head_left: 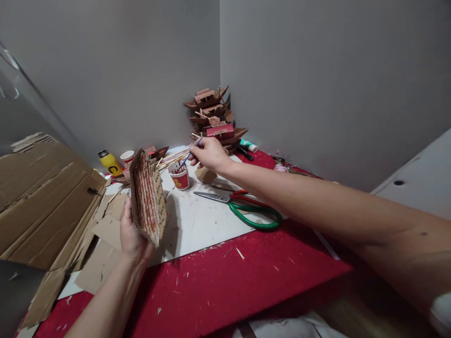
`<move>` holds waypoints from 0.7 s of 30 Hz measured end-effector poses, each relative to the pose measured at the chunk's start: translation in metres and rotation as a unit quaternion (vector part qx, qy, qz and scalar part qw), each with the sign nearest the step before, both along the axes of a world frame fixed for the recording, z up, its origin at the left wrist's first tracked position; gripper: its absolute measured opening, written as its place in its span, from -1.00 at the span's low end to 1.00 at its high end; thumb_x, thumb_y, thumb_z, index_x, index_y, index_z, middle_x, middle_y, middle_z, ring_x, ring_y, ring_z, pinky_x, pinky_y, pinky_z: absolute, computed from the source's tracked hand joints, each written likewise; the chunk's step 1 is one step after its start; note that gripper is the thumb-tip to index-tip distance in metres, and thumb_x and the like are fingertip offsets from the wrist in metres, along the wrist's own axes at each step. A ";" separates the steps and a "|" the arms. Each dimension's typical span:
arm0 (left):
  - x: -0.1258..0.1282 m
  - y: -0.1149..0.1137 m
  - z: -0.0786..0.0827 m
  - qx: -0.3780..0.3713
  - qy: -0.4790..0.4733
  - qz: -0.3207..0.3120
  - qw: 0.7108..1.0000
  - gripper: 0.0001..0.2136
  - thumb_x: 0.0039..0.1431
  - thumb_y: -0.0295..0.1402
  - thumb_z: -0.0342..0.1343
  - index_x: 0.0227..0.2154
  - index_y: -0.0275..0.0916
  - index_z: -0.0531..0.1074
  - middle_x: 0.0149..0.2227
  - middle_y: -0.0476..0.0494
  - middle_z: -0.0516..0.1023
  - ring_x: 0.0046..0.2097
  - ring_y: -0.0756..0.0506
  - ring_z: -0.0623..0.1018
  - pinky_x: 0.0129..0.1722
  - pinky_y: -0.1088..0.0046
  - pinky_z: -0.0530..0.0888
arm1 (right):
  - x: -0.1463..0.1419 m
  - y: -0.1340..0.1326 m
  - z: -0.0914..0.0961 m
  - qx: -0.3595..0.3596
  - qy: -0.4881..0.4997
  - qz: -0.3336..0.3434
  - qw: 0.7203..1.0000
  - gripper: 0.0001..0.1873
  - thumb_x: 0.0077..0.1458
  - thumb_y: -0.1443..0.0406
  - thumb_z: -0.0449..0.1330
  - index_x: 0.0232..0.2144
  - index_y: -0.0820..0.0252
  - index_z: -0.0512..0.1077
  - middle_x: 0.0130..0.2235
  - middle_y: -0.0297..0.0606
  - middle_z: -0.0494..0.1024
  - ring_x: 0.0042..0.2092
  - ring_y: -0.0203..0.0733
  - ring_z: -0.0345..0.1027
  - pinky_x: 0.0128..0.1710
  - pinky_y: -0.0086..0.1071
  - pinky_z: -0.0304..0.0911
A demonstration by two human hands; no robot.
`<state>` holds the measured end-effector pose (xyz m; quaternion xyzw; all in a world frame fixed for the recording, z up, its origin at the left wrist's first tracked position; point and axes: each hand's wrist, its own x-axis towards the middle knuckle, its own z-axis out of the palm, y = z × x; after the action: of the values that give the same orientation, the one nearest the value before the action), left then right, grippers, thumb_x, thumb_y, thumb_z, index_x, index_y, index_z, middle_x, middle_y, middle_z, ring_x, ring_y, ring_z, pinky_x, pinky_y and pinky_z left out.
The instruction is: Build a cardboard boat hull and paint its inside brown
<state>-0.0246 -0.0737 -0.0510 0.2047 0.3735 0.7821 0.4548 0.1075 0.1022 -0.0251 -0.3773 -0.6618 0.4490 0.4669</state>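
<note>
My left hand (132, 230) grips a cardboard boat hull (148, 197) from below and holds it tilted up above the table. Reddish-brown paint streaks the ridged inside of the hull, with paler patches toward its lower end. In my right hand (211, 154) is a thin blue-handled paintbrush (190, 155), pinched near its upper part. Its lower end dips into a red and white paper cup (180, 178) whose inner wall is stained dark. The bristles are hidden inside the cup.
Green-handled scissors (255, 217) lie under my right forearm. Finished brown model boats (211, 115) are stacked in the corner. A yellow bottle (109, 162), thin wooden sticks (172, 159) and large cardboard sheets (45, 197) sit around the left and back of the red-covered table (225, 286).
</note>
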 end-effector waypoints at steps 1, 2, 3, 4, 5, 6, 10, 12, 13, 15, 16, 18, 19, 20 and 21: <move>0.000 0.000 0.000 0.005 0.002 -0.004 1.000 -0.68 0.26 -0.27 -0.11 -0.20 -0.29 0.51 -0.43 -0.17 0.63 -0.36 -0.14 0.63 -0.33 0.35 0.59 | 0.003 -0.002 -0.001 -0.025 0.025 -0.008 0.999 -0.81 0.16 0.44 0.01 -0.50 0.26 0.28 -0.51 -0.27 0.48 -0.60 -0.40 0.34 -0.68 -0.56 0.18; 0.000 0.000 -0.001 0.010 0.004 -0.007 1.000 -0.68 0.26 -0.28 -0.11 -0.18 -0.29 0.51 -0.42 -0.18 0.63 -0.37 -0.13 0.63 -0.33 0.35 0.59 | 0.007 -0.004 -0.001 -0.048 0.049 -0.015 0.998 -0.80 0.17 0.44 0.00 -0.50 0.25 0.27 -0.51 -0.26 0.48 -0.60 -0.41 0.34 -0.68 -0.56 0.18; 0.000 0.000 -0.001 0.015 0.006 -0.008 1.000 -0.69 0.26 -0.29 -0.11 -0.18 -0.29 0.51 -0.41 -0.19 0.64 -0.38 -0.13 0.63 -0.33 0.35 0.59 | 0.012 -0.007 -0.001 -0.068 0.073 -0.021 0.995 -0.79 0.18 0.43 0.00 -0.50 0.25 0.27 -0.50 -0.26 0.49 -0.60 -0.42 0.33 -0.67 -0.56 0.20; 0.000 0.000 -0.001 0.018 0.007 -0.008 1.000 -0.69 0.26 -0.30 -0.11 -0.18 -0.30 0.51 -0.39 -0.20 0.64 -0.39 -0.12 0.63 -0.33 0.35 0.59 | 0.017 -0.011 -0.001 -0.086 0.095 -0.024 0.991 -0.79 0.19 0.42 0.00 -0.51 0.25 0.27 -0.49 -0.25 0.49 -0.59 -0.43 0.34 -0.66 -0.57 0.21; 0.000 0.000 -0.001 0.019 0.007 -0.008 1.000 -0.69 0.26 -0.31 -0.11 -0.19 -0.30 0.51 -0.38 -0.20 0.64 -0.39 -0.12 0.63 -0.33 0.35 0.59 | 0.022 -0.015 -0.001 -0.100 0.115 -0.024 0.988 -0.78 0.20 0.41 0.00 -0.51 0.25 0.27 -0.48 -0.24 0.50 -0.57 -0.43 0.35 -0.64 -0.57 0.23; 0.001 0.000 -0.001 0.018 0.005 -0.009 1.000 -0.69 0.26 -0.32 -0.12 -0.19 -0.30 0.51 -0.38 -0.20 0.64 -0.39 -0.12 0.63 -0.34 0.35 0.59 | 0.028 -0.021 0.000 -0.111 0.130 -0.021 0.985 -0.78 0.20 0.40 0.01 -0.51 0.25 0.28 -0.47 -0.23 0.51 -0.55 -0.43 0.36 -0.61 -0.56 0.25; 0.005 -0.003 0.000 -0.003 -0.004 -0.024 1.000 -0.70 0.25 -0.31 -0.11 -0.18 -0.31 0.50 -0.40 -0.20 0.64 -0.38 -0.14 0.63 -0.36 0.35 0.59 | 0.051 -0.055 -0.003 -0.180 0.205 0.054 0.961 -0.79 0.16 0.41 0.05 -0.51 0.27 0.35 -0.48 -0.24 0.55 -0.53 -0.41 0.39 -0.58 -0.57 0.30; 0.010 -0.006 0.003 -0.016 0.000 -0.023 1.000 -0.71 0.24 -0.29 -0.08 -0.14 -0.31 0.47 -0.40 -0.18 0.63 -0.37 -0.14 0.63 -0.37 0.35 0.59 | 0.059 -0.074 -0.007 -0.230 0.243 0.127 0.934 -0.81 0.15 0.41 0.07 -0.50 0.29 0.38 -0.51 -0.26 0.55 -0.56 -0.42 0.39 -0.63 -0.60 0.28; 0.012 -0.008 0.004 -0.027 0.004 -0.022 0.999 -0.70 0.24 -0.29 -0.07 -0.11 -0.31 0.46 -0.39 -0.17 0.63 -0.36 -0.14 0.63 -0.37 0.35 0.59 | 0.062 -0.084 -0.010 -0.239 0.250 0.158 0.925 -0.83 0.13 0.40 0.09 -0.50 0.29 0.38 -0.52 -0.27 0.56 -0.57 -0.42 0.39 -0.65 -0.61 0.27; 0.018 -0.013 0.007 -0.058 0.011 -0.022 0.998 -0.68 0.25 -0.30 -0.10 -0.06 -0.31 0.42 -0.36 -0.18 0.63 -0.35 -0.14 0.62 -0.37 0.35 0.59 | 0.065 -0.099 -0.016 -0.237 0.249 0.208 0.916 -0.87 0.09 0.37 0.16 -0.49 0.31 0.38 -0.52 -0.27 0.56 -0.59 -0.41 0.40 -0.67 -0.62 0.27; 0.020 -0.015 0.008 -0.077 0.014 -0.024 0.997 -0.67 0.25 -0.31 -0.12 -0.03 -0.32 0.41 -0.34 -0.19 0.63 -0.35 -0.14 0.62 -0.38 0.35 0.59 | 0.066 -0.105 -0.019 -0.230 0.246 0.226 0.914 -0.87 0.06 0.34 0.20 -0.49 0.31 0.38 -0.52 -0.27 0.57 -0.59 -0.40 0.41 -0.67 -0.62 0.29; 0.025 -0.018 0.010 -0.117 0.018 -0.029 0.993 -0.64 0.25 -0.31 -0.14 0.00 -0.34 0.38 -0.33 -0.23 0.63 -0.37 -0.15 0.62 -0.40 0.34 0.59 | 0.067 -0.113 -0.023 -0.217 0.243 0.249 0.912 -0.84 0.03 0.29 0.25 -0.45 0.29 0.37 -0.50 -0.27 0.58 -0.57 -0.38 0.43 -0.65 -0.60 0.32; 0.027 -0.019 0.011 -0.137 0.019 -0.034 0.990 -0.63 0.25 -0.29 -0.14 0.00 -0.35 0.38 -0.34 -0.24 0.63 -0.39 -0.16 0.62 -0.42 0.33 0.59 | 0.067 -0.115 -0.025 -0.211 0.239 0.257 0.912 -0.81 0.02 0.26 0.27 -0.44 0.28 0.36 -0.49 -0.27 0.59 -0.56 -0.37 0.44 -0.63 -0.60 0.33; 0.028 -0.019 0.012 -0.154 0.019 -0.039 0.987 -0.63 0.25 -0.28 -0.13 0.00 -0.36 0.38 -0.36 -0.25 0.63 -0.40 -0.16 0.62 -0.43 0.32 0.59 | 0.068 -0.116 -0.026 -0.205 0.234 0.262 0.913 -0.79 0.02 0.24 0.28 -0.43 0.27 0.35 -0.50 -0.28 0.58 -0.55 -0.36 0.45 -0.63 -0.59 0.33; 0.030 -0.019 0.012 -0.166 0.018 -0.042 0.985 -0.62 0.24 -0.27 -0.12 0.00 -0.36 0.38 -0.37 -0.25 0.62 -0.41 -0.17 0.62 -0.43 0.32 0.59 | 0.068 -0.117 -0.026 -0.199 0.229 0.266 0.915 -0.77 0.02 0.22 0.28 -0.43 0.26 0.34 -0.49 -0.29 0.58 -0.55 -0.36 0.45 -0.62 -0.59 0.33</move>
<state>0.0052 -0.0928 -0.0392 0.1554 0.4974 0.6854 0.5085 0.1758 -0.0149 -0.0515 -0.1592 -0.5099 0.7529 0.3846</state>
